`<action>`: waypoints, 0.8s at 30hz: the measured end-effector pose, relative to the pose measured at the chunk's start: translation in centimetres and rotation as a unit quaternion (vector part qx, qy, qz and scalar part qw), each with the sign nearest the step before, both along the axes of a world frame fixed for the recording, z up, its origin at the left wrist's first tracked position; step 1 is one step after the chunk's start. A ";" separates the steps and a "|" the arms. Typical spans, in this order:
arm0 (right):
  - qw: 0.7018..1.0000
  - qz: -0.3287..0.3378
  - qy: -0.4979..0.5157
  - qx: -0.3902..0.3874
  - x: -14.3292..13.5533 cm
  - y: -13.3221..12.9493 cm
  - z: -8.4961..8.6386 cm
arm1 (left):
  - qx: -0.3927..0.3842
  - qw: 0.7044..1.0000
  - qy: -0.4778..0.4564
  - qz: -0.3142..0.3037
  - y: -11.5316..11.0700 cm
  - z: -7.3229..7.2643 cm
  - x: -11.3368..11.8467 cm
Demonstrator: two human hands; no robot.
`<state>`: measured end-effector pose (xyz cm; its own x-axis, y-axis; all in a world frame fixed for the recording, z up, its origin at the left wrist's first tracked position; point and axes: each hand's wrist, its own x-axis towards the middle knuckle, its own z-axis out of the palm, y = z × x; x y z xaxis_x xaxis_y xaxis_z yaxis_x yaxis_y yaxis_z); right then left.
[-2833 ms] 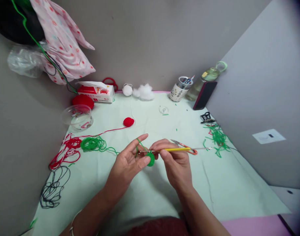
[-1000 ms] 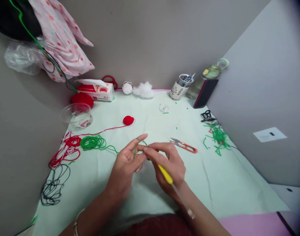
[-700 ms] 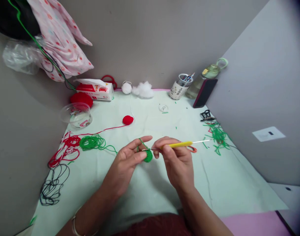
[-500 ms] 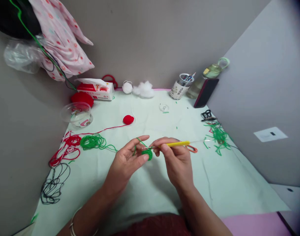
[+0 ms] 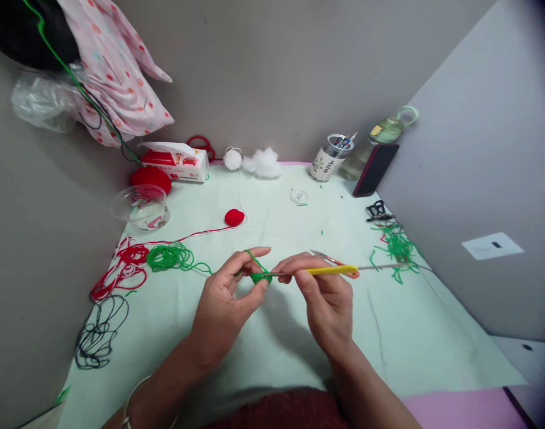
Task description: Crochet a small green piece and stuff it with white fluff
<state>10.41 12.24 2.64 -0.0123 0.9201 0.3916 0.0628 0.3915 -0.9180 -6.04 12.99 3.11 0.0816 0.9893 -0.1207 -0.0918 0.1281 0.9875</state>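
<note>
Between the thumb and fingers of my left hand point(image 5: 228, 298) is a small green crochet piece point(image 5: 260, 278). Green yarn runs up from it over my raised left index finger. My right hand point(image 5: 328, 298) grips a crochet hook point(image 5: 330, 270) by its yellow handle. The hook's thin metal tip reaches left to the crochet piece, at its upper edge; the exact stitch is too small to tell. Behind my right hand lies a pair of small scissors point(image 5: 353, 274) with orange handles, partly hidden. A loose coil of green yarn point(image 5: 169, 257) lies left of my left hand.
Red yarn point(image 5: 133, 255) and black yarn point(image 5: 96, 333) lie at the left edge. A red crocheted ball point(image 5: 234, 217) sits mid-table. Behind are a tissue pack point(image 5: 183, 164), white stuffing point(image 5: 263, 162), a pen can point(image 5: 328, 159) and a phone point(image 5: 375, 170). Green scraps point(image 5: 398, 243) lie right.
The hook has shifted right and slightly down, its shaft now nearly level. The green piece has tilted in my left fingers and shows flatter. More of the scissors shows.
</note>
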 end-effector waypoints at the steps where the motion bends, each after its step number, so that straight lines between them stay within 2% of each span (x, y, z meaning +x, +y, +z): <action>1: 0.999 -0.003 -0.034 0.027 0.0 -0.1 0.1 | 0.019 1.000 0.019 0.010 0.0 0.0 0.0; 4: 0.981 0.000 -0.149 0.127 -0.2 -0.3 0.2 | 0.085 0.994 0.065 0.037 0.1 -0.1 0.1; 7: 0.941 -0.027 -0.259 0.216 -0.5 -0.6 -0.2 | 0.097 0.991 0.077 0.050 0.0 -0.1 0.2; 9: 0.915 -0.068 -0.312 0.246 -0.7 -0.9 -0.6 | 0.056 0.996 0.042 0.048 -0.2 0.1 0.2; 12: 0.903 -0.109 -0.330 0.253 -1.0 -1.2 -1.1 | -0.068 0.990 -0.122 -0.007 -0.4 0.3 0.3; 15: 0.942 -0.109 -0.234 0.215 -1.0 -1.1 -1.0 | -0.175 0.940 -0.282 -0.072 -0.1 0.4 0.3; 17: 0.977 -0.084 -0.127 0.152 -0.9 -0.8 -0.6 | -0.190 0.927 -0.314 -0.076 0.2 0.4 0.0; 20: 0.997 -0.055 0.033 0.040 -0.7 -0.2 -0.1 | -0.159 0.942 -0.287 -0.069 0.5 0.3 -0.3; 22: 0.993 -0.025 0.116 -0.027 -0.7 0.2 -0.1 | -0.128 0.958 -0.245 -0.074 0.4 0.1 -0.4; 24: 0.986 0.009 0.152 -0.063 -0.7 0.4 -0.5 | -0.105 0.969 -0.209 -0.075 0.2 -0.1 -0.2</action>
<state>9.70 12.63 2.18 0.0706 0.9623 0.2626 -0.2291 0.2719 -0.9347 -6.23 13.24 3.06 0.3086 0.9198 -0.2425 -0.4438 0.3647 0.8185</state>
